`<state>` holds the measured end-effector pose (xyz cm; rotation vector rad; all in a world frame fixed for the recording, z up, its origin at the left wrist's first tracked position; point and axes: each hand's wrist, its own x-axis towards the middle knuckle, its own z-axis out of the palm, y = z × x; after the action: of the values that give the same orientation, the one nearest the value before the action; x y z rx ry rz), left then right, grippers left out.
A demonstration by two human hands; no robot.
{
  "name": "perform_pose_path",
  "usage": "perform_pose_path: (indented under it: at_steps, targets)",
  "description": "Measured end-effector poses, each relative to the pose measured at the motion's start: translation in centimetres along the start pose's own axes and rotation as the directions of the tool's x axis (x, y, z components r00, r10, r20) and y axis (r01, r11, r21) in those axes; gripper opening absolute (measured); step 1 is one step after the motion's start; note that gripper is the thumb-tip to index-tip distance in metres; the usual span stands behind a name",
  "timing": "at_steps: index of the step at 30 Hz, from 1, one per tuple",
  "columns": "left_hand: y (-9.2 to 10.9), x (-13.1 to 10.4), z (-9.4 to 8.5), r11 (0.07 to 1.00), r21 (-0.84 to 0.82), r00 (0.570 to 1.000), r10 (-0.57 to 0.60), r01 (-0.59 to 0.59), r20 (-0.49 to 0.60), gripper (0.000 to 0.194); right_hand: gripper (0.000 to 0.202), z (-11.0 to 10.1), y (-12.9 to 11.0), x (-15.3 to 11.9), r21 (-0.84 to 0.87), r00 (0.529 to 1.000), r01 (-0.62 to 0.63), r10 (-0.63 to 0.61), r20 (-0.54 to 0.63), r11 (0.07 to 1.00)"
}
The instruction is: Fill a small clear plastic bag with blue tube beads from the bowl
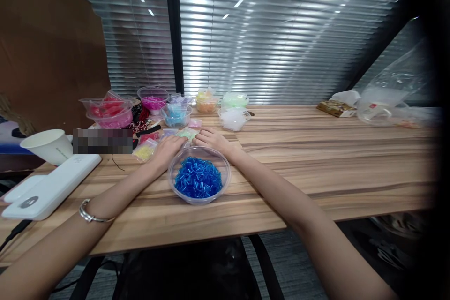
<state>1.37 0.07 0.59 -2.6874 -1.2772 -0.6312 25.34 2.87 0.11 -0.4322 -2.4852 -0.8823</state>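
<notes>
Reaching forward over the worktop (351,164), both arms bring the hands close together just beyond a clear bowl of blue tube beads (226,176). The left hand (168,149) lies palm down, its fingers at the left side of a small pale green packet (187,134). The right hand (213,139) comes in from the other side, its fingers bent over the packet's right part. Whether either hand's fingers pinch the packet or only rest on it, I cannot tell; the fingertips are too small and partly hidden. The green packet lies left of the middle of the worktop, between the bowl and the far edge.

The bowl of blue beads stands upright between the forearms, nearer the front edge. A silver bracelet (92,215) circles the left wrist.

Left of the left hand lie a yellow packet (143,152) and a red packet (148,137); a pink packet (195,123) lies beyond the green one. Toward the far edge stand a light blue bowl (176,123), a magenta bowl (141,95), an orange bowl (206,109) and a white bowl (234,126), with a pale green bowl (235,102) behind the white one. A red and pink pair of bowls (114,119) stands near the far left corner.

A paper cup (49,144) and a white power bank (58,187) sit toward the left edge. Near the far right corner lie a tissue pack (336,108) and a clear plastic bag (393,86).
</notes>
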Motion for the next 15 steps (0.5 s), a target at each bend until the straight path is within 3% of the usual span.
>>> perform_pose_path:
  at_steps: [15]
  targets:
    - [0.3, -0.2, -1.1, 0.996, 0.082, 0.998, 0.031, -0.027, -0.045, 0.026, 0.037, -0.3, -0.3, 0.1, 0.087, 0.995, 0.047, -0.054, 0.08, 0.995]
